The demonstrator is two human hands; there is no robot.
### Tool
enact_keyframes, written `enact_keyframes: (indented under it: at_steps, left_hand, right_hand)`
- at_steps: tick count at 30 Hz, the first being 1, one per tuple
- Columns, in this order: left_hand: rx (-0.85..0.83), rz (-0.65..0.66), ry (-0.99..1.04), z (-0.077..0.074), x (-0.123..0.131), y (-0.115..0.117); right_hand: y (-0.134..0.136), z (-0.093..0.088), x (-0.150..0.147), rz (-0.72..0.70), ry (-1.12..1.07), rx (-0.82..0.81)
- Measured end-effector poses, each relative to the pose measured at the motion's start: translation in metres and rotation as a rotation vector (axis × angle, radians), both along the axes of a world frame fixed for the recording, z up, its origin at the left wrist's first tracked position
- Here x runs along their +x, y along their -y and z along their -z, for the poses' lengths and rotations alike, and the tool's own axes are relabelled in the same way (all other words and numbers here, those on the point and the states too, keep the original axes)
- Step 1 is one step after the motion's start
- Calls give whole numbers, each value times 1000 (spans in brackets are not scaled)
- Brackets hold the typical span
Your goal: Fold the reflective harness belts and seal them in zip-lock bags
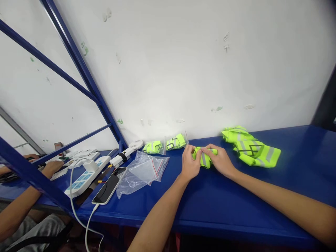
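Observation:
My left hand [190,161] and my right hand [219,159] are together above the blue table, both closed on a small folded neon-yellow reflective vest [205,160] with a silver-grey stripe. Thumbs and fingertips pinch it from both sides, hiding part of its edges. To the right lies a loose pile of the same neon-yellow reflective material [258,151], with grey stripes and black trim. Beyond my left hand, against the wall, are two folded bundles, a left bundle [152,147] and a right bundle [175,141]; clear plastic shows around them. Clear zip bags [143,171] lie left of my hands.
A phone [110,185] on a charging cable, a white power strip [88,175] and a small white fan [126,154] occupy the table's left side. A blue metal frame [86,77] rises there. Past it, another person's hand [52,168] rests near more items.

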State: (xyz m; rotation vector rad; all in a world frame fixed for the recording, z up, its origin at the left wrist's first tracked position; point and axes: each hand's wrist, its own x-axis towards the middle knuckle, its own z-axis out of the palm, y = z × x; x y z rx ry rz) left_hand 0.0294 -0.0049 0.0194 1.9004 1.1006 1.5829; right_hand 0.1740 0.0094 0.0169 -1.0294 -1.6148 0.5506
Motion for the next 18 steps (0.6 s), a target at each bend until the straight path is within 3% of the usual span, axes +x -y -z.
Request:
enact_keyframes:
  at_steps: [4, 7, 10, 13, 18]
  left_hand:
    - [47, 17, -61, -10, 0, 5]
    - [135, 99, -205, -23, -16, 12]
    - [170, 97, -303, -35, -53, 20]
    - [172, -27, -509, -44, -105, 32]
    - [-63, -190, -949, -55, -177, 54]
  right_hand:
    - [-5, -3, 5, -3, 71, 88]
    - [-6, -5, 8, -18, 122, 120]
    - [-9, -7, 11, 3, 114, 92]
    - [-13, -6, 14, 32, 81, 25]
    - [-16, -3, 11, 59, -36, -93]
